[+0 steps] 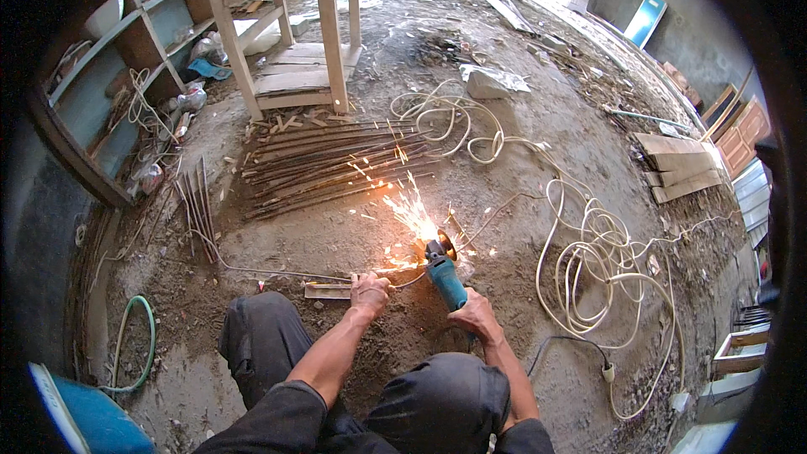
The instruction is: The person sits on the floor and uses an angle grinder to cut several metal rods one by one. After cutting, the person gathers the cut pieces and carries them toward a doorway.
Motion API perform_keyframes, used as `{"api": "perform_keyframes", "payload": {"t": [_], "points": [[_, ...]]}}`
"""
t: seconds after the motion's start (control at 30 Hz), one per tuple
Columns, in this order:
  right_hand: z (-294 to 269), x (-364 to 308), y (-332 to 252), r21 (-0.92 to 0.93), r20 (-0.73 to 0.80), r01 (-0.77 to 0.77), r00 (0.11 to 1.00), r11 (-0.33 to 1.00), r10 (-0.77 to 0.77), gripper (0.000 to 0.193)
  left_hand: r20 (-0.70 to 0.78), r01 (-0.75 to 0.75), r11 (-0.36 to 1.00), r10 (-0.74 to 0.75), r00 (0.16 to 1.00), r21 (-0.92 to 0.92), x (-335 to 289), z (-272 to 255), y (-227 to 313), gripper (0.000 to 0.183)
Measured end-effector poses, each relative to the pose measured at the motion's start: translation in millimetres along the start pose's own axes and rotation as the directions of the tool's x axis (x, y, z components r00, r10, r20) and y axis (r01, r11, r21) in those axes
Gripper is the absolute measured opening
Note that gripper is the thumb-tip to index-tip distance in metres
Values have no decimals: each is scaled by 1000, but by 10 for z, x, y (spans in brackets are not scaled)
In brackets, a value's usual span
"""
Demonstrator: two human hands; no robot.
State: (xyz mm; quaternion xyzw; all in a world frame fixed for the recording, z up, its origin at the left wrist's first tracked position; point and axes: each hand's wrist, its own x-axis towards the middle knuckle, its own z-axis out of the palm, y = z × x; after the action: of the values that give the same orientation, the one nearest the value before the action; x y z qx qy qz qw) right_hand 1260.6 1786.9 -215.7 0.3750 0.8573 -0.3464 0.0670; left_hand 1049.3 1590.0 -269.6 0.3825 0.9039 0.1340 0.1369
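My right hand [477,317] grips the rear of a teal angle grinder [446,283]. At the grinder's head the cutting disc [446,244] meets the work, and bright orange sparks [412,214] fan out forward and left. My left hand [368,292] is closed around a thin metal rod [402,270] that reaches toward the disc; glare hides the exact contact. Beside my left hand, a short flat strip [326,291] lies on the dirt. Beyond the sparks lies a pile of long rusty rods [315,170].
A wooden table frame [332,34] stands beyond the rods. Loops of pale cable [580,286] sprawl at right, near a black cord with a plug [608,372]. Several more rods [198,217] and a green hose [151,332] lie left. Shelving [126,29] lines the left wall.
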Motion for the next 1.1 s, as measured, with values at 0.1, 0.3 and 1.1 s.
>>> {"api": "perform_keyframes", "payload": {"t": [0.1,0.3,1.1], "points": [[0,12,-12,-6,0,9,1000,1000,-9,69,24,2,1000,-2,1000,-6,7,-1,-2,18],[54,58,62,-10,-1,37,999,999,-37,69,42,6,1000,-7,999,12,14,-9,-9,17],[-250,-343,-8,125,-188,-5,982,992,29,61,-60,-72,997,72,996,-1,-2,34,-96,19]]}}
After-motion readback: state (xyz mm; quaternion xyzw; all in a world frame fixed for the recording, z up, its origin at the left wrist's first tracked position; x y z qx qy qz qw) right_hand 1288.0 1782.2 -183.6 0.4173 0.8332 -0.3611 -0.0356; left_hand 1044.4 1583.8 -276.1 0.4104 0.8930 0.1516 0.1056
